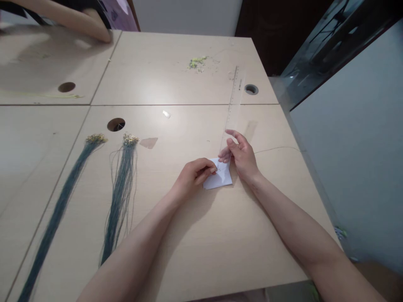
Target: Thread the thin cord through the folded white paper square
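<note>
My left hand [197, 173] is closed in a pinch over a small white paper [224, 179] lying on the table. Something thin and tiny shows at its fingertips, too small to name. A clear plastic ruler [232, 98] stretches away from the paper toward the far side. My right hand [242, 154] rests at the ruler's near end with fingers curved and apart, nothing visibly gripped. Some of its fingertips show through or beside the clear plastic. From behind the right hand a thin cord [277, 148] runs to the table's right edge.
Two bundles of blue-green cords, one left [64, 218] and one nearer [121, 197], have gold-coloured metal ends. Yellow-green scraps [197, 63] lie far back. Cable holes [116, 124] pierce the table [176, 243]. Another person's arm [78, 23] leans at the far left.
</note>
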A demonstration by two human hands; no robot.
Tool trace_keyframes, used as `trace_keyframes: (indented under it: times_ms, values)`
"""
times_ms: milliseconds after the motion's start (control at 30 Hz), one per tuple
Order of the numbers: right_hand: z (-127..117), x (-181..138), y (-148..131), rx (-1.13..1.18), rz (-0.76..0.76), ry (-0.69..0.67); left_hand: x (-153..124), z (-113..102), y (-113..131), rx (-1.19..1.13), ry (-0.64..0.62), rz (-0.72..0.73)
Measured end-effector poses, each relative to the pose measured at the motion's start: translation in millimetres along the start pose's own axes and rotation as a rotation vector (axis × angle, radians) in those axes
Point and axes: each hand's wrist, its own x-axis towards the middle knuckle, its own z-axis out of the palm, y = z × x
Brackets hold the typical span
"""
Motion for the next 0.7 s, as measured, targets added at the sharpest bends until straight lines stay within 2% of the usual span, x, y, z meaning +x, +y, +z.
trace_keyframes:
  times_ms: [700]
  values:
    - [-0.2, -0.2, -0.9, -0.040, 0.000, 0.001, 0.4, -1.4, 3.8, 0.060, -0.038, 0.005]
